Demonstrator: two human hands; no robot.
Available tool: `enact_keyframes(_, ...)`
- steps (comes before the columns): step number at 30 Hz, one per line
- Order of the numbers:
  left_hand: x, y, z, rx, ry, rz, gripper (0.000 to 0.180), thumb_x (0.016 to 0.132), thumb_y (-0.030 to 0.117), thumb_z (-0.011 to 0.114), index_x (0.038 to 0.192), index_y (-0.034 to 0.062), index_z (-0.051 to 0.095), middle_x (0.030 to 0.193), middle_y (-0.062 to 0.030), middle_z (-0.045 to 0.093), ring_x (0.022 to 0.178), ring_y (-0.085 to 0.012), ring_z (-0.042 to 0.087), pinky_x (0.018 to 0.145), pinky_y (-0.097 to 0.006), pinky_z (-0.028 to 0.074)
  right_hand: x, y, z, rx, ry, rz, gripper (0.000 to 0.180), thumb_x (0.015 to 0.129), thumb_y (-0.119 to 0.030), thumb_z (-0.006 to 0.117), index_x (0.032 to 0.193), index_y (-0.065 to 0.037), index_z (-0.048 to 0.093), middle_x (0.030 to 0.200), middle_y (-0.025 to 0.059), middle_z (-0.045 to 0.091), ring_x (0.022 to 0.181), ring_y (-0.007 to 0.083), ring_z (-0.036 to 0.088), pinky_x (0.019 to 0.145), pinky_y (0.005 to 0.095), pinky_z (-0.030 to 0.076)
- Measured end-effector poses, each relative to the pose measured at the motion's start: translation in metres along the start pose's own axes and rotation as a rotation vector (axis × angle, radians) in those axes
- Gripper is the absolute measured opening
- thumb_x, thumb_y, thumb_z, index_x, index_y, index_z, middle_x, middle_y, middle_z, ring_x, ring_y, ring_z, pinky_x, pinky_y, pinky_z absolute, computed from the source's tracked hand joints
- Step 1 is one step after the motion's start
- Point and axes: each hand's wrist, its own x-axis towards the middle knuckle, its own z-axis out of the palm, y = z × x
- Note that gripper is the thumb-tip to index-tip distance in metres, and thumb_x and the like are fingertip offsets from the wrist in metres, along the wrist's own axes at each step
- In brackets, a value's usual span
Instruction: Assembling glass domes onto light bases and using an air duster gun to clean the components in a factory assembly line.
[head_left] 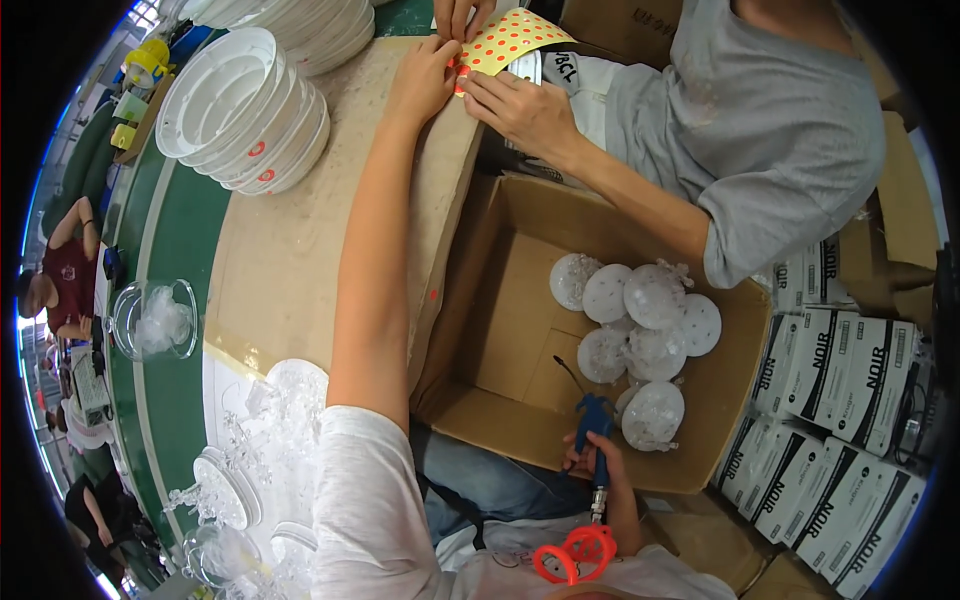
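My left hand [424, 80] reaches across the worktable to a yellow sheet of red round stickers [505, 38], its fingers pinched at the sheet's near left edge. A co-worker in a grey shirt has one hand [522, 112] on the same sheet; another hand [462, 15], apparently theirs too, is at its top edge. Low over my lap, my right hand [598, 458] is wrapped round a blue air blow gun [594, 415]. The gun's thin dark nozzle points into an open cardboard box [480, 400]. A red coiled hose [585, 552] hangs below its metal fitting.
Stacked white plastic bowls [235, 110], some with red stickers, stand on the table [290, 260]. Clear plastic pieces [275, 430] lie nearer me. White perforated round parts [655, 325] sit in the box. A green conveyor [150, 420] runs along the left; printed cartons [840, 380] are stacked right.
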Motion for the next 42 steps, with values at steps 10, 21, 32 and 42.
enact_keyframes(10,0.004,-0.005,0.008,0.057,0.010,-0.068,0.016,0.074,0.016,0.055,0.089,0.0113,0.054,0.092,-0.0120,0.053,0.083,-0.0328,0.050,0.073,-0.042,0.043,0.000,0.000,0.002,0.002,-0.009,0.025,0.043,0.085,-0.038,0.043,0.106,-0.001,0.051,0.073,0.0059,0.053,0.074,0.0227,0.058,0.073,0.0327,0.046)
enact_keyframes(21,0.006,-0.004,0.002,-0.308,0.030,-0.019,0.021,0.067,-0.001,0.055,0.086,0.0064,0.051,0.074,-0.0093,0.055,0.074,-0.0291,0.053,0.066,-0.037,0.043,0.003,0.001,-0.001,0.055,-0.034,0.047,0.043,0.085,-0.038,0.044,0.107,-0.001,0.050,0.074,0.0063,0.053,0.074,0.0229,0.058,0.073,0.0329,0.047)
enact_keyframes(32,0.005,-0.003,0.006,-0.194,0.000,0.003,0.019,0.068,0.002,0.055,0.086,0.0058,0.052,0.081,-0.0088,0.055,0.082,-0.0294,0.052,0.070,-0.038,0.042,0.002,0.000,-0.001,0.003,-0.034,0.017,0.044,0.086,-0.037,0.041,0.108,0.000,0.049,0.073,0.0063,0.053,0.074,0.0230,0.058,0.073,0.0334,0.046)
enact_keyframes(42,-0.001,0.005,0.000,-0.009,0.038,-0.033,0.008,0.071,0.006,0.058,0.078,0.0034,0.058,0.085,-0.0080,0.059,0.086,-0.0252,0.055,0.070,-0.036,0.047,0.001,-0.002,0.001,-0.033,-0.018,0.010,0.046,0.085,-0.039,0.042,0.107,0.001,0.050,0.073,0.0056,0.053,0.073,0.0222,0.058,0.072,0.0323,0.046)
